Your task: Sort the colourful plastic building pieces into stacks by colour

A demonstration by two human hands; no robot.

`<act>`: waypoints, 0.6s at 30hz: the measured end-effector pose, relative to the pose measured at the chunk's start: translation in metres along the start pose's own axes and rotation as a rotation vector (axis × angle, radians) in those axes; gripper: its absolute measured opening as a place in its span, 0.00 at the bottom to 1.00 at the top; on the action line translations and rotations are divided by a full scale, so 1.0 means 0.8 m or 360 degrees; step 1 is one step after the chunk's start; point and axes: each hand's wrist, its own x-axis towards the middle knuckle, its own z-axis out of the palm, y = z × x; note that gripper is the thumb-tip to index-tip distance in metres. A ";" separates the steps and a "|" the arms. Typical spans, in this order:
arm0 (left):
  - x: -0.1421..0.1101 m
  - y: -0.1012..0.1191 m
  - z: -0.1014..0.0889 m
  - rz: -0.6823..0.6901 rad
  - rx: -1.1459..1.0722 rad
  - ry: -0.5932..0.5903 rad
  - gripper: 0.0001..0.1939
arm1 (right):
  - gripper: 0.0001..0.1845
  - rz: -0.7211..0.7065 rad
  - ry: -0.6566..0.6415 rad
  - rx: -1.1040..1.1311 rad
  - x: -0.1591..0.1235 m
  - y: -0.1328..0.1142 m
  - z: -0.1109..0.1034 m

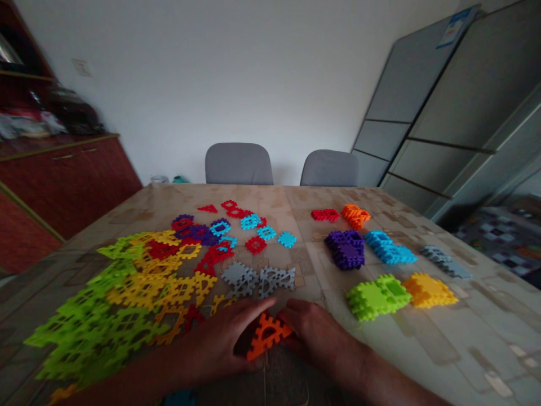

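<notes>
Near the front edge of the table, an orange triangular interlocking building piece with toothed edges sits between my hands. My left hand curves round its left side, thumb above and fingers below. At its right corner, my right hand grips with bent fingers; the fingertips are partly hidden. Just beyond my hands lie several grey pieces. Left of them spread loose yellow pieces and green pieces, with a dark red piece close to my left wrist.
On the right stand stacks sorted by colour: green, yellow, purple, blue, grey, orange and red. Loose blue squares and red pieces lie mid-table. Two grey chairs stand behind.
</notes>
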 end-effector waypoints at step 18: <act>-0.002 -0.002 0.003 -0.0010 0.0020 0.0004 0.45 | 0.09 -0.0082 0.0042 0.0039 0.001 0.019 0.007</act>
